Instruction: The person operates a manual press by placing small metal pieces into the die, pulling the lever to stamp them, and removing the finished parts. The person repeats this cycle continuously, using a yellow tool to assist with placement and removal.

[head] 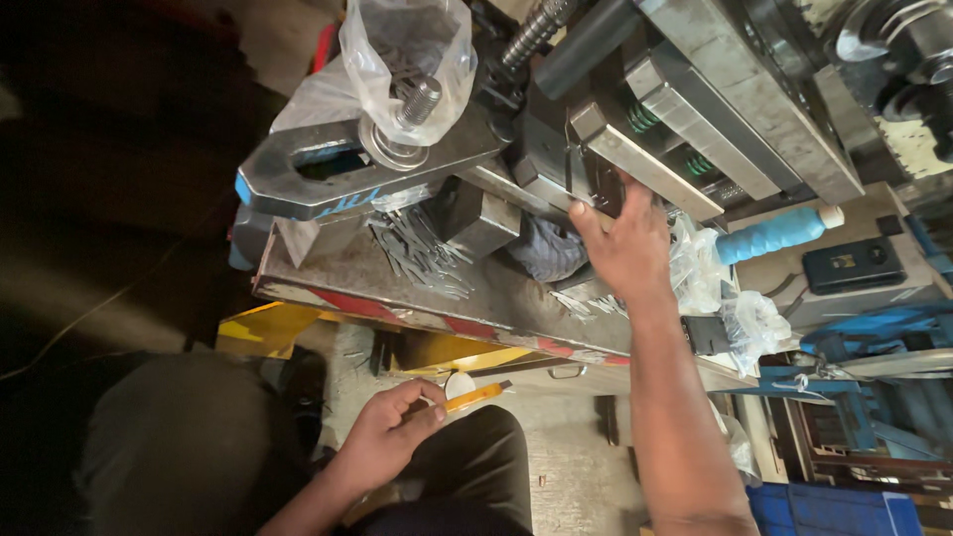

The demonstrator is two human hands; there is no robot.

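Nearest the camera, dark trousers (pixel 179 447) are being worn over the seated person's knees, the cloth dull and soft. Just above the lap, the left hand (pixel 382 437) is being held curled, its fingers closed around a thin yellow stick-like tool (pixel 475 397), whose tip is pointing right; beside the tip a small pale disc (pixel 459 383) is showing, though whether it is being touched cannot be told. Beyond the hand, a yellow painted frame (pixel 268 323) is being glimpsed under the steel bed plate (pixel 328 268), whose near edge is being marked with red and pale stripes. On that scuffed grey plate, a heap of thin, flat metal strips (pixel 422 253) is lying, bright and narrow. To the right, the right hand (pixel 625 248) is being stretched out with fingers spread and partly open, the fingertips being pressed against the dark steel die block (pixel 556 159); nothing is being gripped. A crumpled grey rag (pixel 546 248) is lying just left of that hand. Farther left, a heavy slotted steel clamp (pixel 328 174) is being held down by a threaded bolt (pixel 417 99), over which a clear plastic bag (pixel 397 50) is being draped. Far right, a blue-wrapped cylinder (pixel 774 233) is resting near a dark box.
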